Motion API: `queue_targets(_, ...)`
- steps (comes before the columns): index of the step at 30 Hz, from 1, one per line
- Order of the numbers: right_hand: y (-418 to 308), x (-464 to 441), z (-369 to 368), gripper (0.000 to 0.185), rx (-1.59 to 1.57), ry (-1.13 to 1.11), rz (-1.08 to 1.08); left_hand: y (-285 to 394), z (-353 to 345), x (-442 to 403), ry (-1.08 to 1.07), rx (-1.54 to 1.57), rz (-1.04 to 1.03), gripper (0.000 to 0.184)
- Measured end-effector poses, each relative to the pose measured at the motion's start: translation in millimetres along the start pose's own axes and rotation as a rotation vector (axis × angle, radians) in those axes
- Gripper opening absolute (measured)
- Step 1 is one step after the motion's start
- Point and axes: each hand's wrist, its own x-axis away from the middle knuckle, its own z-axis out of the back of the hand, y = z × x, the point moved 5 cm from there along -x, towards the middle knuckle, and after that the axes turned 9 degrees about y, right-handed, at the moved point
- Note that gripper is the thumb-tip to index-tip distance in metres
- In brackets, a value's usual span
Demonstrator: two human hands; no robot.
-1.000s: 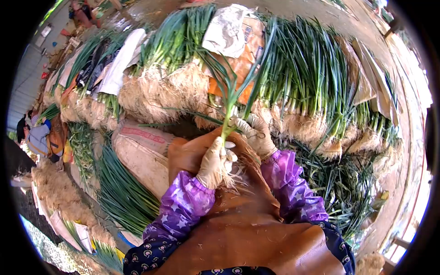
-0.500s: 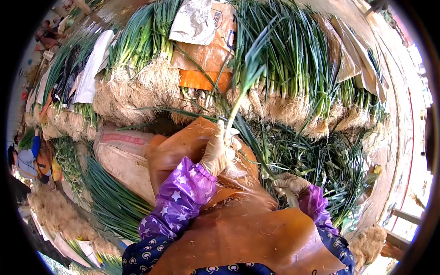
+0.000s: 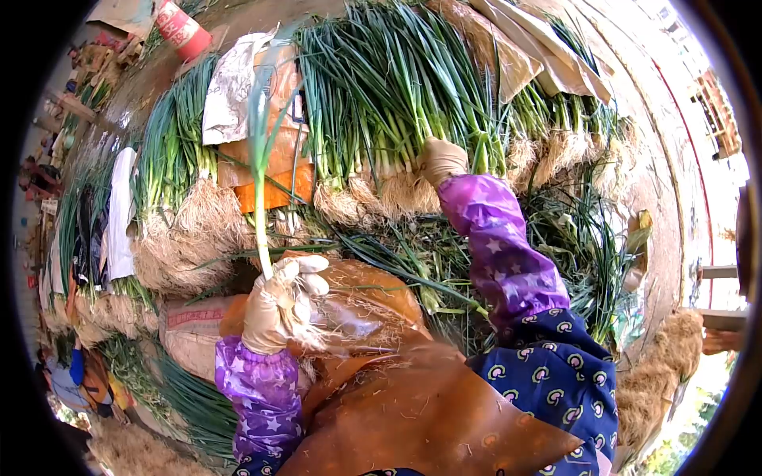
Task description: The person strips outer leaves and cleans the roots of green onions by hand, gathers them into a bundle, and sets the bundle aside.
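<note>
Stalk of green onion (image 3: 261, 214), nearly upright beyond the left part of the brown apron (image 3: 429, 404); the fingers of the gloved left hand (image 3: 272, 309) grasp its lower end. Gloved right hand (image 3: 442, 162), beyond the apron, lies against the stems of a long onion row (image 3: 373, 95); whether its fingers grip one cannot be told. Loose leaves (image 3: 409, 246) litter the strip between row and apron. A sack with red print (image 3: 190, 329) lies left of the apron. Floor (image 3: 671, 186) extends to the apron's right and beyond; a red patterned cylinder (image 3: 184, 32) is far beyond, to the left. Leaf tips of the stalk are blurred; the glove partly hides its base. Objects farthest left of the apron are too small to identify; a dark circular border cuts off the corners.
</note>
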Motion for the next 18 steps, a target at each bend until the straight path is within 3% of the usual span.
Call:
queue_targets(2,-19.2,14.0,38.2,0.020,-0.028,-0.171,0.016,-2.6,1.9,-3.6,0.046,-0.193,-0.143,0.035)
queue_targets(4,-24.0,36.6,36.7,0.014,-0.637,-0.293,-0.110,-13.1,8.1,-8.5,0.114,-0.274,-0.178,0.032)
queue_targets(6,-46.9,91.0,46.0,0.011,-1.491,-0.477,0.157,-25.0,9.3,-16.1,0.103,-0.235,-0.122,0.030)
queue_targets(8,-65.8,145.2,62.9,0.015,-1.611,-0.758,0.135,-37.7,7.5,-29.8,0.128,-0.287,-0.121,0.031)
queue_targets(10,-69.8,170.3,29.8,0.020,-1.575,-0.640,0.482,-44.1,12.1,-37.6,0.038,-0.362,-0.139,0.034)
queue_targets(12,-51.5,195.4,14.9,0.026,-1.668,-0.935,0.100,-45.6,10.8,-35.9,0.042,-0.404,-0.083,0.038)
queue_targets(14,-55.8,201.7,16.7,0.026,-2.036,-0.776,0.056,-66.5,1.6,-34.2,-0.078,-0.285,0.175,0.044)
queue_targets(16,-68.1,203.0,30.4,0.018,-1.892,-0.932,0.092,-93.1,-17.7,-30.4,-0.231,0.027,0.323,0.040)
queue_targets(17,-68.5,206.5,26.1,0.009,-1.777,-1.007,-0.029,-96.2,-17.0,-25.4,-0.166,0.140,0.371,0.035)
queue_targets(18,-71.7,207.8,26.4,0.009,-1.777,-1.008,-0.019,-94.1,-19.3,-26.8,-0.102,0.138,0.372,0.029)
